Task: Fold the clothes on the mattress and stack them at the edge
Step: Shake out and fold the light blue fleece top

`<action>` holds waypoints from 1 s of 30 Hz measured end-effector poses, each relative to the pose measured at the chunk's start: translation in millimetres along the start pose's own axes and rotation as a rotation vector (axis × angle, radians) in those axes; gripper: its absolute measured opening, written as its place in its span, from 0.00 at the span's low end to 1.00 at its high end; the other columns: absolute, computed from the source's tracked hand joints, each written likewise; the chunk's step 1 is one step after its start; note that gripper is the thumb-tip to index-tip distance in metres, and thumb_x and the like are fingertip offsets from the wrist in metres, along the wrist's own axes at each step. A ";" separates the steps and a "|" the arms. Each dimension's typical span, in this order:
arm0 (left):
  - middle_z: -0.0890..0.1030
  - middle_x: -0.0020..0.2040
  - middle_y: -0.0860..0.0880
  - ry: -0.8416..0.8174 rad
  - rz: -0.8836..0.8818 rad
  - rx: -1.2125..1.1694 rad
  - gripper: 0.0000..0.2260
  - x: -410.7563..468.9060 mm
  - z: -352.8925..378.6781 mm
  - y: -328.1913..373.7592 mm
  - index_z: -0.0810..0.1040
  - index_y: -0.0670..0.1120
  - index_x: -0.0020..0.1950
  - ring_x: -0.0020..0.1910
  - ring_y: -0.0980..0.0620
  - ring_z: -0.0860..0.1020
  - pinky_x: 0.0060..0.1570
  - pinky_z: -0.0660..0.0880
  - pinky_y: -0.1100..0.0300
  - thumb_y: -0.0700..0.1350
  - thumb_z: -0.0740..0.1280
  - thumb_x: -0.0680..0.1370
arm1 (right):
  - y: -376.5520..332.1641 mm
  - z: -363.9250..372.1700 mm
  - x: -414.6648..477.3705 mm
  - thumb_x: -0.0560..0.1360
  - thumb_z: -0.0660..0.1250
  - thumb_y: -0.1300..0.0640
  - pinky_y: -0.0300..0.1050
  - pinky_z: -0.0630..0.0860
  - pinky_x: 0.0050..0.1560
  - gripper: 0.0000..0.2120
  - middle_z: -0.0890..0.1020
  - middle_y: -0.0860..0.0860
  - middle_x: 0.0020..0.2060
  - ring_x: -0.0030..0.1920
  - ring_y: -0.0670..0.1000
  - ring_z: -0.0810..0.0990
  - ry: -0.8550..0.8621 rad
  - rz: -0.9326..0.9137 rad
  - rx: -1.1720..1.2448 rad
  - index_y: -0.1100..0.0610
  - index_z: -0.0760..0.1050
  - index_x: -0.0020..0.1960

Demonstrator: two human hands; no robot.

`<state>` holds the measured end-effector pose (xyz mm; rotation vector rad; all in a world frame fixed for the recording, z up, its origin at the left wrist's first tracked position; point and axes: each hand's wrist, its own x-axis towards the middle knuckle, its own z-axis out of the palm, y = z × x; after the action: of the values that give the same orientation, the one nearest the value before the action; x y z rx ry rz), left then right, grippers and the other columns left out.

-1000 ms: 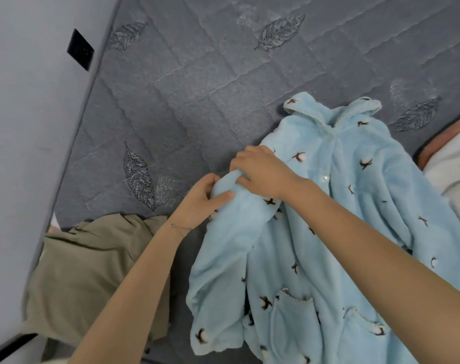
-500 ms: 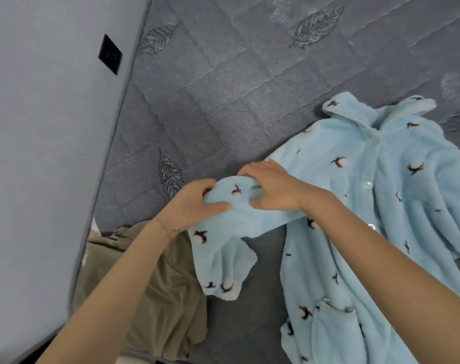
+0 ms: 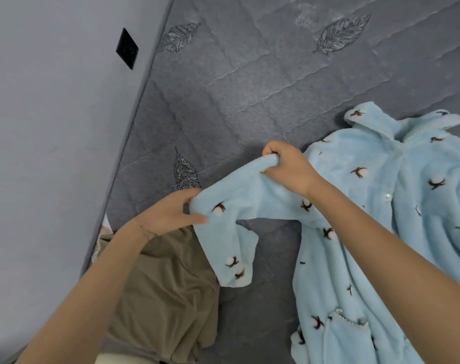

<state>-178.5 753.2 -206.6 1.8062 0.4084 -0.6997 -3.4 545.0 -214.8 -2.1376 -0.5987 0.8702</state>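
A light blue fleece pyjama top point(image 3: 396, 206) with small brown-and-white flowers lies spread front up on the grey quilted mattress point(image 3: 249, 74), collar at the far side. Its left sleeve point(image 3: 239, 206) is stretched out sideways above the mattress. My left hand point(image 3: 171, 214) pinches the sleeve near its bend, and the cuff end hangs down below it. My right hand point(image 3: 286, 166) grips the same sleeve near the shoulder. An olive-brown garment point(image 3: 165, 292) lies in a loose pile at the near left edge.
A grey wall point(image 3: 53, 153) runs along the mattress's left edge, with a black socket plate point(image 3: 127, 48) on it. Bare mattress extends beyond the pyjama top toward the far side.
Both hands have drawn the sleeve out to the left, away from the body of the top. The view has shifted, so the top now lies further right.
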 end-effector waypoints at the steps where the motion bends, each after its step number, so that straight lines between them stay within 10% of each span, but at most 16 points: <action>1: 0.80 0.50 0.54 0.058 0.015 0.009 0.11 0.6 -2.7 -1.0 0.77 0.52 0.53 0.47 0.63 0.78 0.48 0.73 0.69 0.41 0.72 0.74 | -0.1 2.8 2.5 0.71 0.68 0.65 0.41 0.65 0.47 0.09 0.73 0.47 0.41 0.46 0.49 0.71 -0.024 -0.016 -0.146 0.56 0.69 0.44; 7: 0.77 0.36 0.57 0.237 0.104 0.095 0.07 -1.8 -6.2 10.3 0.78 0.47 0.42 0.33 0.63 0.72 0.34 0.67 0.70 0.47 0.74 0.72 | -38.0 26.6 4.5 0.70 0.72 0.44 0.43 0.66 0.53 0.22 0.76 0.40 0.49 0.51 0.44 0.72 -0.376 -0.178 -0.272 0.48 0.72 0.61; 14: 0.78 0.38 0.53 -0.135 -0.244 0.277 0.10 -29.2 -26.0 -11.4 0.81 0.42 0.44 0.35 0.63 0.74 0.38 0.71 0.67 0.49 0.73 0.73 | -66.6 24.3 13.9 0.71 0.73 0.57 0.34 0.63 0.34 0.08 0.71 0.42 0.30 0.31 0.41 0.67 -0.352 -0.173 0.002 0.57 0.74 0.40; 18: 0.78 0.56 0.45 0.044 -0.024 0.124 0.09 -44.3 -24.5 -29.5 0.79 0.37 0.56 0.56 0.53 0.75 0.60 0.69 0.59 0.39 0.67 0.78 | -66.4 24.9 20.2 0.71 0.74 0.57 0.34 0.63 0.33 0.10 0.71 0.43 0.31 0.31 0.40 0.66 -0.246 -0.157 -0.018 0.57 0.72 0.39; 21: 0.73 0.44 0.45 0.264 0.034 -0.343 0.06 -56.2 -27.6 -31.0 0.73 0.36 0.49 0.44 0.53 0.73 0.49 0.70 0.58 0.38 0.61 0.80 | -61.1 25.4 26.3 0.71 0.73 0.57 0.30 0.64 0.35 0.09 0.74 0.45 0.34 0.34 0.41 0.68 -0.108 -0.110 0.049 0.58 0.73 0.41; 24: 0.64 0.36 0.49 0.448 0.134 -0.213 0.12 -59.6 -35.4 -32.0 0.65 0.41 0.41 0.34 0.57 0.64 0.35 0.64 0.65 0.45 0.63 0.80 | -56.0 28.2 29.6 0.72 0.73 0.55 0.32 0.66 0.37 0.09 0.76 0.47 0.37 0.37 0.44 0.71 -0.088 -0.083 -0.038 0.60 0.76 0.43; 30: 0.78 0.37 0.52 0.688 -0.068 0.364 0.09 -71.3 -71.3 -60.9 0.73 0.54 0.43 0.37 0.51 0.76 0.36 0.72 0.54 0.58 0.67 0.76 | -57.3 54.2 30.8 0.77 0.68 0.52 0.47 0.72 0.50 0.06 0.82 0.50 0.45 0.47 0.52 0.77 -0.164 -0.140 -0.341 0.53 0.80 0.50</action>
<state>-250.2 845.1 -189.8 2.3731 0.8382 -0.1751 -30.9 625.0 -209.5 -2.3021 -1.0313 0.9236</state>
